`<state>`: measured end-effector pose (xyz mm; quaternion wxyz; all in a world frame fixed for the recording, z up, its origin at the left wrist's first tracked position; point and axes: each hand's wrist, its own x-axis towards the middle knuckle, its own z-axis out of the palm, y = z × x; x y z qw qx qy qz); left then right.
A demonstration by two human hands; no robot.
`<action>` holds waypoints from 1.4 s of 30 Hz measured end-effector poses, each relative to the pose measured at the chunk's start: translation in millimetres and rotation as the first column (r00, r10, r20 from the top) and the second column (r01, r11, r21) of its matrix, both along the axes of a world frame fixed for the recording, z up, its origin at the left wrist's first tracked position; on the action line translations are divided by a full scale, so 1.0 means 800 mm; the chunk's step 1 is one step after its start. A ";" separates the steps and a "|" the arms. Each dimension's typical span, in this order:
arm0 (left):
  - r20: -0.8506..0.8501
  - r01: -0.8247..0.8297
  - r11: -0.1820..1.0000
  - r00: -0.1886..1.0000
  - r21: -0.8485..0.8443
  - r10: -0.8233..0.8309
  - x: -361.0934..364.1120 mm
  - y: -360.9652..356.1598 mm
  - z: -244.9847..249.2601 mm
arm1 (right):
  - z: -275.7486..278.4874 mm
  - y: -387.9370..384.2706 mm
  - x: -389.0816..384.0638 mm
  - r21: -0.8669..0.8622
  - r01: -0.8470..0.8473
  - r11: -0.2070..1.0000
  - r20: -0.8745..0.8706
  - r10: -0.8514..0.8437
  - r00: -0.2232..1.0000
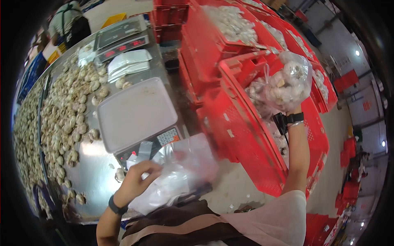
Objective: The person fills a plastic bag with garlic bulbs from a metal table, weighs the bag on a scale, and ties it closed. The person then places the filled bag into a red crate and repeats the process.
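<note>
My right hand [294, 111] is raised over a red crate [256, 141], closed on a clear plastic bag of garlic [289, 84]. The bag hides most of its fingers. My left hand [140, 178] hovers by the near edge of the steel table, fingers loosely curled with a gap between thumb and forefinger; I see nothing in it. Right beside it lies a stack of clear plastic bags [180, 164]. Just beyond is a weighing scale [137, 112] with a pale tray and a number keypad.
Loose garlic bulbs [67, 110] cover the left of the steel table [96, 160]. Farther back stand a second scale [123, 39] and folded white bags [129, 63]. More red crates of bagged garlic [232, 24] are stacked at the back right. Another person [67, 22] is at the far left.
</note>
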<state>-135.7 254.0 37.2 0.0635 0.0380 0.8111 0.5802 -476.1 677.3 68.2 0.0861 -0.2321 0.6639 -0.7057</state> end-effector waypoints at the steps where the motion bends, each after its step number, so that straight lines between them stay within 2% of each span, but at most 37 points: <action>1: -0.047 0.024 1.000 0.999 -0.009 -0.025 -0.014 0.005 0.017 | 0.005 -0.026 0.005 -0.013 -0.060 0.998 0.013 0.060 0.998; 2: -0.089 0.044 0.999 0.995 -0.022 -0.046 -0.029 0.011 0.036 | 0.006 -0.052 0.021 -0.028 -0.124 0.992 0.029 0.125 0.992; 4: -0.244 0.017 0.997 0.970 0.081 0.004 -0.056 0.027 0.076 | 0.011 -0.099 0.037 -0.064 -0.256 0.965 0.068 0.260 0.963; 5: -0.350 -0.039 0.987 0.932 0.159 0.093 -0.065 0.037 0.088 | 0.012 -0.124 0.048 -0.085 -0.321 0.943 0.087 0.328 0.941; 6: -0.369 -0.085 0.976 0.916 0.202 0.156 -0.072 0.040 0.091 | 0.011 -0.149 0.070 -0.106 -0.383 0.917 0.106 0.394 0.913; 7: -0.341 -0.113 0.942 0.913 0.316 0.224 -0.076 0.042 0.103 | 0.012 -0.180 0.086 -0.128 -0.443 0.888 0.121 0.457 0.881; 9: -0.229 -0.125 0.881 0.940 0.457 0.253 -0.073 0.038 0.114 | 0.017 -0.235 0.122 -0.167 -0.547 0.820 0.147 0.569 0.809; 12: -0.299 -0.271 0.876 0.865 0.400 0.404 -0.053 0.010 0.096 | 0.029 -0.302 0.178 -0.220 -0.669 0.710 0.182 0.703 0.687; 13: -0.346 -0.355 0.878 0.819 0.320 0.457 -0.044 -0.002 0.090 | 0.026 -0.323 0.189 -0.224 -0.687 0.691 0.184 0.722 0.667; 14: -0.394 -0.442 0.863 0.768 0.243 0.504 -0.033 -0.014 0.085 | 0.022 -0.343 0.202 -0.337 -0.475 0.813 0.399 0.580 0.710; 15: -0.389 -0.471 0.848 0.754 0.242 0.529 -0.021 -0.029 0.082 | 0.018 -0.362 0.211 -0.376 -0.227 0.899 0.609 0.424 0.670; 16: -0.352 -0.484 0.847 0.770 0.222 0.532 -0.008 -0.046 0.079 | -0.004 -0.381 0.209 -0.311 -0.281 0.908 0.564 0.415 0.714; 17: -0.314 -0.498 0.843 0.782 0.203 0.538 0.006 -0.061 0.076 | -0.006 -0.405 0.221 -0.310 -0.314 0.897 0.568 0.440 0.696; 20: -0.271 -0.584 0.774 0.726 0.244 0.632 0.055 -0.099 0.060 | -0.016 -0.476 0.266 -0.453 -0.285 0.845 0.621 0.529 0.579; 21: -0.258 -0.616 0.738 0.692 0.276 0.674 0.073 -0.111 0.052 | -0.017 -0.497 0.285 -0.453 -0.312 0.835 0.630 0.547 0.551; 22: -0.298 -0.667 0.720 0.660 0.191 0.690 0.091 -0.125 0.044 | -0.016 -0.518 0.308 -0.445 -0.315 0.838 0.576 0.537 0.616; 23: -0.287 -0.693 0.696 0.639 0.188 0.714 0.108 -0.140 0.034 | -0.019 -0.538 0.328 -0.437 -0.317 0.842 0.517 0.524 0.677; 25: -0.354 -0.747 0.664 0.613 0.032 0.706 0.141 -0.168 0.007 | -0.037 -0.579 0.357 -0.416 -0.357 0.836 0.553 0.544 0.630; 26: -0.296 -0.753 0.658 0.630 -0.008 0.718 0.155 -0.183 -0.013 | -0.046 -0.598 0.375 -0.398 -0.362 0.843 0.595 0.538 0.597; 27: -0.284 -0.768 0.640 0.616 -0.011 0.735 0.169 -0.198 -0.027 | -0.056 -0.614 0.393 -0.382 -0.366 0.849 0.632 0.529 0.566; 29: -0.057 -0.722 0.653 0.659 0.229 0.750 0.196 -0.227 -0.053 | -0.075 -0.642 0.426 -0.367 -0.417 0.832 0.657 0.549 0.517; 31: -0.038 -0.780 0.602 0.606 0.171 0.795 0.219 -0.253 -0.082 | -0.096 -0.669 0.457 -0.357 -0.361 0.861 0.675 0.505 0.538; 32: -0.080 -0.781 0.616 0.611 0.105 0.788 0.228 -0.266 -0.091 | -0.104 -0.679 0.467 -0.397 -0.376 0.837 0.703 0.541 0.461; 33: -0.120 -0.779 0.626 0.619 0.039 0.777 0.236 -0.276 -0.100 | -0.115 -0.689 0.472 -0.393 -0.383 0.836 0.709 0.540 0.453; 35: -0.091 -0.790 0.612 0.607 0.036 0.790 0.250 -0.290 -0.114 | -0.148 -0.706 0.478 -0.545 -0.383 0.746 0.743 0.641 0.191; 36: -0.118 -0.795 0.606 0.599 0.037 0.792 0.255 -0.295 -0.119 | -0.184 -0.708 0.478 -0.542 -0.384 0.748 0.748 0.637 0.185; 37: -0.146 -0.798 0.601 0.591 0.039 0.794 0.258 -0.300 -0.123 | -0.229 -0.707 0.475 -0.614 -0.442 0.654 0.660 0.732 0.168; 38: -0.131 -0.800 0.599 0.591 0.032 0.796 0.261 -0.299 -0.119 | -0.253 -0.707 0.474 -0.672 -0.496 0.550 0.561 0.815 0.144; 39: -0.124 -0.801 0.598 0.591 0.035 0.797 0.263 -0.300 -0.110 | -0.247 -0.706 0.480 -0.669 -0.494 0.555 0.567 0.811 0.142; 41: -0.085 -0.744 0.658 0.667 -0.115 0.740 0.265 -0.300 -0.089 | -0.238 -0.701 0.491 -0.843 -0.261 0.470 0.522 0.832 -0.188; 42: -0.005 -0.717 0.679 0.688 -0.159 0.725 0.264 -0.299 -0.077 | -0.248 -0.701 0.490 -0.825 -0.298 0.481 0.544 0.819 -0.185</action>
